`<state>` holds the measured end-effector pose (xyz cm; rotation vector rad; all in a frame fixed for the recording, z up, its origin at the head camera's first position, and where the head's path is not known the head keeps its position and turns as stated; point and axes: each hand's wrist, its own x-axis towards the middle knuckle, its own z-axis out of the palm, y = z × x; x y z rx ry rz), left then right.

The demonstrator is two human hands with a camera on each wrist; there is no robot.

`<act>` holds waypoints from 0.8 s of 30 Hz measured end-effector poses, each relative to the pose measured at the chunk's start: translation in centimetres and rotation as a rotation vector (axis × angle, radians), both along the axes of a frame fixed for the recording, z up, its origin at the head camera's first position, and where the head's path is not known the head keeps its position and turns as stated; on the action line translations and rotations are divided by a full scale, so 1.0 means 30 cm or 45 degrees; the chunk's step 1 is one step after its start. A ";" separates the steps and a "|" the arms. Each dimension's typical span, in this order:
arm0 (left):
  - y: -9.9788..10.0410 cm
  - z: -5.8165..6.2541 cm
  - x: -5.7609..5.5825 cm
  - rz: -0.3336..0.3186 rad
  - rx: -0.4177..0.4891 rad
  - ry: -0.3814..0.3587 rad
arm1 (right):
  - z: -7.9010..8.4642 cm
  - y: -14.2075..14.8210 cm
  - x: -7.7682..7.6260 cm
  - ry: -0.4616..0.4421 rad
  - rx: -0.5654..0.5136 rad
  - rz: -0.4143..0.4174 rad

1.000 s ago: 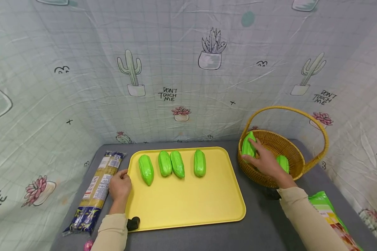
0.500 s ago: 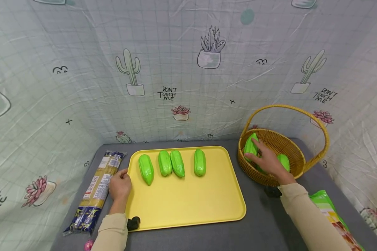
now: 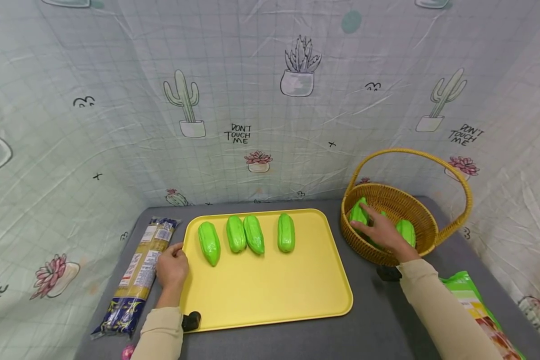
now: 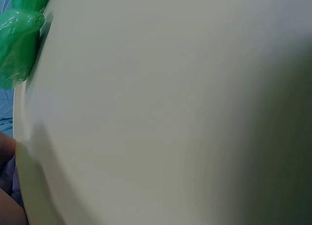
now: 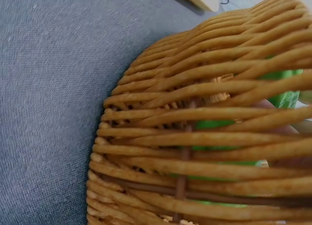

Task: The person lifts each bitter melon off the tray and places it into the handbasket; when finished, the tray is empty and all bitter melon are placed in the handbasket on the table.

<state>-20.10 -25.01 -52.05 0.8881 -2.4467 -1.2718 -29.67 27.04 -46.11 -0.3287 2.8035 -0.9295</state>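
Observation:
My right hand (image 3: 380, 231) reaches into the wicker basket (image 3: 425, 227), holding a bright green ribbed gourd (image 3: 358, 212) between thumb and fingers by the basket's left wall. Another green gourd (image 3: 405, 232) lies right of the hand inside the basket. In the right wrist view, the woven basket wall (image 5: 161, 108) covers most of the hand and the green shapes behind it. My left hand (image 3: 172, 267) grips the left rim of a yellow tray (image 3: 270, 290), a finger (image 4: 6, 148) showing at that rim in the left wrist view. Several green gourds (image 3: 286, 233) lie along the tray's back half.
Left of the tray lies a long clear-and-blue packet (image 3: 137, 275), close to the left hand. A pink round thing (image 3: 127, 352) shows beside the left sleeve. A green bag (image 3: 472, 305) lies right of the right sleeve. Patterned cloth (image 3: 261, 100) hangs behind the grey table (image 3: 364, 330).
The right hand has lowered the gourd from the basket's left rim deeper inside and slightly toward me. The left hand and the gourds on the tray have stayed put.

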 end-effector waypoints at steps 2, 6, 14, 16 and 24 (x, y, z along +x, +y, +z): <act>0.000 0.002 0.000 -0.004 0.001 0.004 | -0.005 0.002 -0.002 -0.002 -0.017 0.008; 0.000 0.004 0.003 -0.007 0.004 0.004 | -0.020 0.007 -0.006 -0.016 -0.030 0.003; 0.000 -0.004 0.006 0.002 -0.004 0.003 | -0.032 0.004 -0.012 -0.039 0.000 -0.025; 0.000 -0.005 0.005 0.005 -0.008 0.001 | -0.031 0.003 -0.012 -0.046 0.019 -0.024; 0.001 -0.001 0.005 0.010 -0.007 0.000 | -0.017 0.004 -0.017 -0.093 0.066 -0.054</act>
